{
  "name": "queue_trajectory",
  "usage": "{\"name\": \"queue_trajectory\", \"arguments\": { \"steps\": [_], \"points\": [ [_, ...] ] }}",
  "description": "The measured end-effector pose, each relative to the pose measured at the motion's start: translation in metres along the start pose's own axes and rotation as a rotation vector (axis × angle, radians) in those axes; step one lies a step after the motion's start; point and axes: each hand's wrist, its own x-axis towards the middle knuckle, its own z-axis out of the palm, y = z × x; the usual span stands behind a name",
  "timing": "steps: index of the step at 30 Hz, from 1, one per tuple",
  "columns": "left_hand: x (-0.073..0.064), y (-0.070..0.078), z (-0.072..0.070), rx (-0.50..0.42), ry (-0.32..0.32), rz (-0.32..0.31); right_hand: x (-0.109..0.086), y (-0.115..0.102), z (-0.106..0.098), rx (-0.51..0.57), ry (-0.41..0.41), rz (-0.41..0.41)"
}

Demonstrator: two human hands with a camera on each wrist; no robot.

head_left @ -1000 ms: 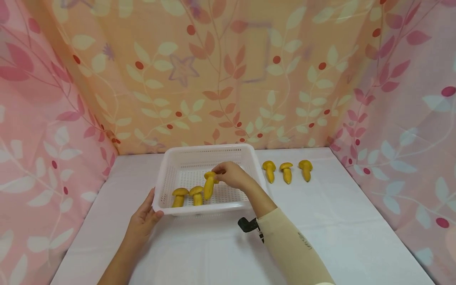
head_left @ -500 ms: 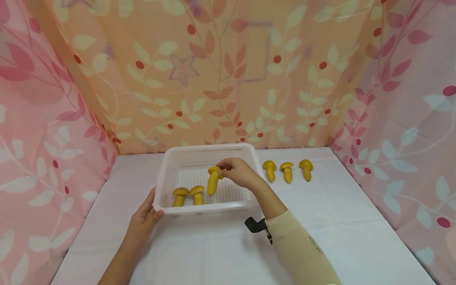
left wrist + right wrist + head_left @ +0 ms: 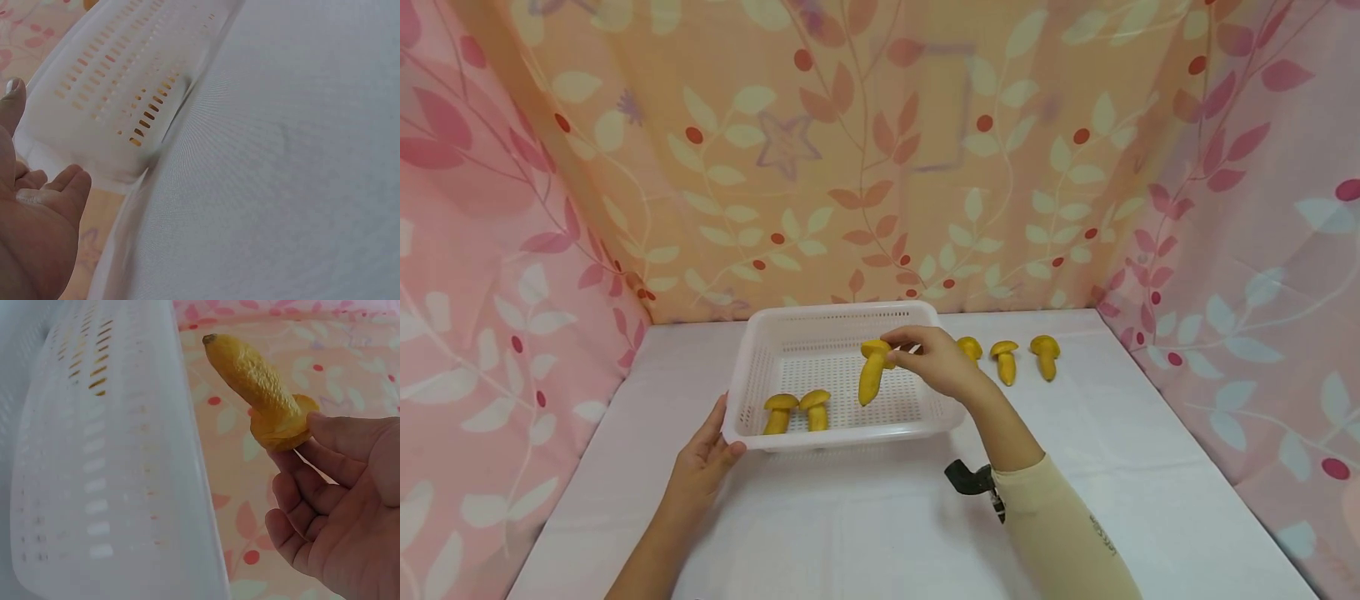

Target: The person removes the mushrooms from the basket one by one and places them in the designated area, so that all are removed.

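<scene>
My right hand [image 3: 936, 362] pinches a yellow mushroom [image 3: 872, 379] by its cap between thumb and fingers, stem pointing down, over the white plastic basket [image 3: 850, 433]. In the right wrist view the mushroom [image 3: 256, 378] shows a rough stem with a dark tip, and the basket wall [image 3: 119, 481] stands beside it. Two more yellow mushrooms [image 3: 780, 408] lie side by side in the front left part of the basket. At the basket's front left corner my left hand [image 3: 700, 467] holds the rim, its thumb at the front; the left wrist view has this hand [image 3: 44, 206] beside the slotted wall.
Right of the basket, three yellow mushrooms [image 3: 1004, 362] lie in a row on the white tablecloth [image 3: 835, 525]; my right hand partly covers the nearest. Floral curtains [image 3: 865, 167] close off the back and both sides. A black wrist mount [image 3: 967, 478] hangs under my right forearm.
My right hand has moved right and slightly up, carrying the pinched mushroom away from the two in the basket. My left hand and the basket have stayed in place.
</scene>
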Motion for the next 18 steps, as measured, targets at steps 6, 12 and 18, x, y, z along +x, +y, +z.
{"name": "queue_trajectory", "arguments": {
  "steps": [6,12,18],
  "points": [
    [0.0,-0.001,0.0,0.016,0.01,-0.019,-0.02,0.002,-0.021,0.02,0.045,-0.009],
    [0.0,0.001,0.0,0.039,0.013,-0.023,-0.04,0.008,-0.039,0.041,0.08,0.013],
    [0.001,0.001,-0.001,0.03,0.007,-0.005,-0.059,0.021,-0.056,0.013,0.099,0.052]
  ]
}}
